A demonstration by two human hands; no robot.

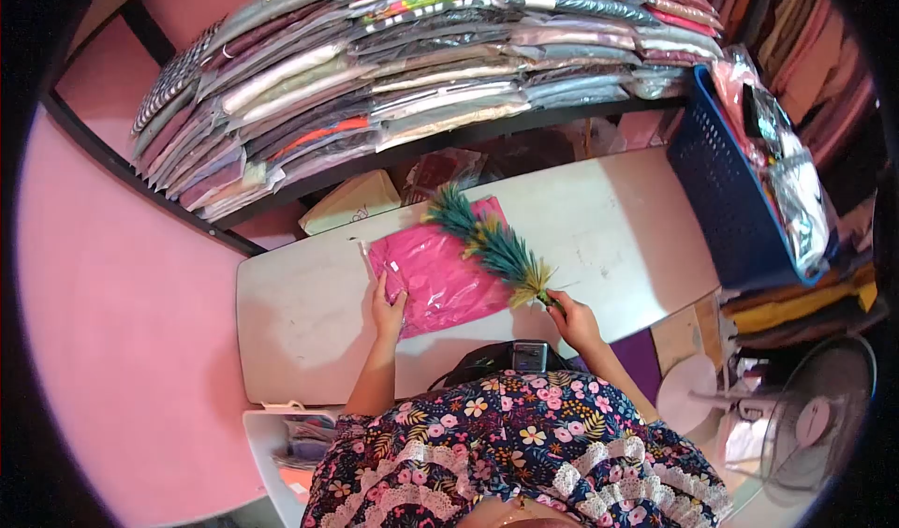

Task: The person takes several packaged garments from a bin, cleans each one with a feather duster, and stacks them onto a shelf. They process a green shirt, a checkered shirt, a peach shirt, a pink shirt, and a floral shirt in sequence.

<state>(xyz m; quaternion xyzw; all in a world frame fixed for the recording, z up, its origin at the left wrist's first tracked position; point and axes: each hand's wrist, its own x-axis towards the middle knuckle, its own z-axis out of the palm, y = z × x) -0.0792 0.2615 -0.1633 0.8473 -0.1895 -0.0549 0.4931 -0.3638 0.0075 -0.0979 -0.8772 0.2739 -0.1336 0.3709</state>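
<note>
A pink garment in a clear plastic bag [440, 275] lies flat on the white table [300, 322]. My left hand [387, 309] rests on the bag's near left corner, fingers pressing down on it. My right hand [571, 320] grips the handle of a green and yellow feather duster [492, 242]. The duster's feathers lie across the bag's far right part and point away from me to the upper left.
A shelf [375, 79] above the table carries stacks of bagged folded clothes. A blue plastic basket [726, 200] full of bagged items stands at the table's right end. A cardboard box [351, 205] sits behind the table. A white fan [805, 425] stands at lower right.
</note>
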